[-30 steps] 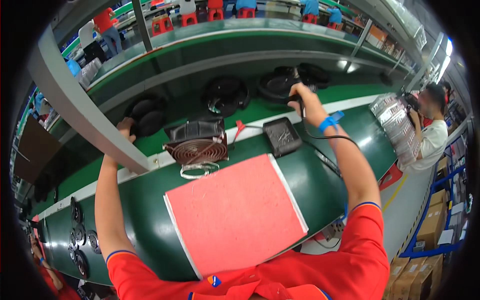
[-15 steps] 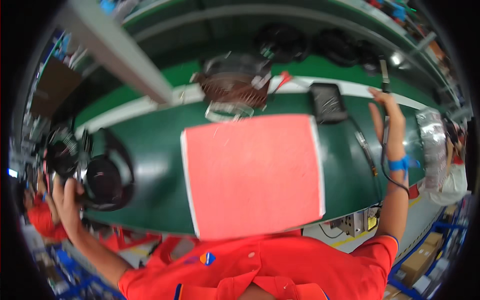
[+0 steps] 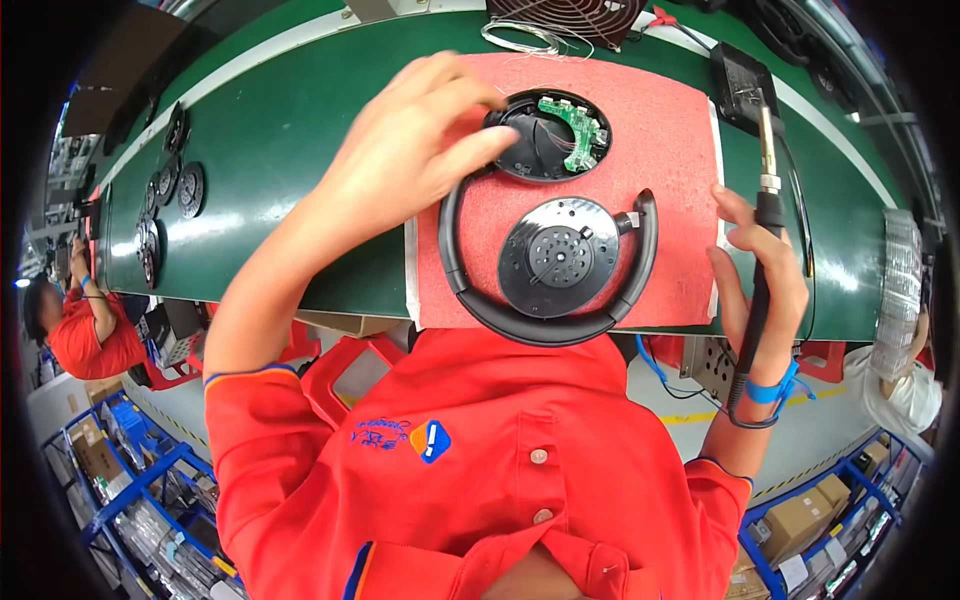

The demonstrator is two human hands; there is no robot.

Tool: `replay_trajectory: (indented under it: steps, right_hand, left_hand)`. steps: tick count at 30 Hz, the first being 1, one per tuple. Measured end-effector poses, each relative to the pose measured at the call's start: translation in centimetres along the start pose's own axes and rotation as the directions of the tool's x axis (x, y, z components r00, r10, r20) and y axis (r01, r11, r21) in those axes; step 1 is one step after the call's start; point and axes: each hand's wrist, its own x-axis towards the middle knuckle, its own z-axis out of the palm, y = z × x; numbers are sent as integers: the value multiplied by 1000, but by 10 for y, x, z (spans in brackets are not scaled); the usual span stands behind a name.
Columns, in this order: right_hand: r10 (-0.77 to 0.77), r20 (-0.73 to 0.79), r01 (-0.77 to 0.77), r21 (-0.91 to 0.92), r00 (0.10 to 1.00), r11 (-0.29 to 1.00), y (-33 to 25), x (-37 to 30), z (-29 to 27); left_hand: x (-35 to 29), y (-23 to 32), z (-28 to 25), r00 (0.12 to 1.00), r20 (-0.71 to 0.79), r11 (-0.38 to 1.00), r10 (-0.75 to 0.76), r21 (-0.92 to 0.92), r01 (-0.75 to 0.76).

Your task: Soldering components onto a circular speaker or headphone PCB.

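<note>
A pair of black headphones (image 3: 462, 262) lies on a pink mat (image 3: 685, 150), the headband curving toward me. Its far ear cup (image 3: 530, 165) is opened, with a curved green circuit board (image 3: 580, 130) and thin wires inside. The nearer ear cup (image 3: 560, 258) shows a round black plate with holes. My left hand (image 3: 425, 135) pinches the left rim of the opened ear cup between thumb and fingers. In my right hand (image 3: 760, 270), beside the mat's right edge, is a soldering iron (image 3: 767, 215) with its metal tip pointing away from me.
Several round black parts (image 3: 190, 188) lie on the green table (image 3: 300, 130) at left. A black box (image 3: 745, 88) and a fan with a metal guard (image 3: 580, 18) stand beyond the mat. Stacked clear trays (image 3: 898, 290) are at far right. A co-worker (image 3: 90, 320) sits at far left.
The headphones have come from the table's left side onto the mat, along with my left hand. My right hand still holds the soldering iron. The view has shifted downward.
</note>
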Motion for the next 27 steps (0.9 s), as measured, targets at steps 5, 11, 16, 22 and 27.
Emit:
replay_trajectory:
  steps: [5, 11, 16, 22, 27]
  right_hand:
    - [-104, 52, 100, 61, 993, 993, -13, 23, 17]
    - [-42, 140, 42, 1, 989, 999, -31, 35, 37]
    - [-113, 186, 111, 24, 976, 994, -33, 46, 62]
    - [-165, 203, 145, 110, 965, 983, -24, 45, 60]
    - [-201, 217, 195, 51, 955, 979, -18, 46, 70]
  left_hand:
    - [21, 3, 21, 949, -36, 949, 314, -8, -315]
    - [-6, 36, 27, 866, -162, 881, 473, 91, -464]
    - [-51, -64, -71, 972, -229, 928, -53, 348, 133]
    - [-144, -214, -126, 555, -491, 319, -671, 485, 814]
    - [-127, -233, -97, 544, -603, 523, -583, 234, 820]
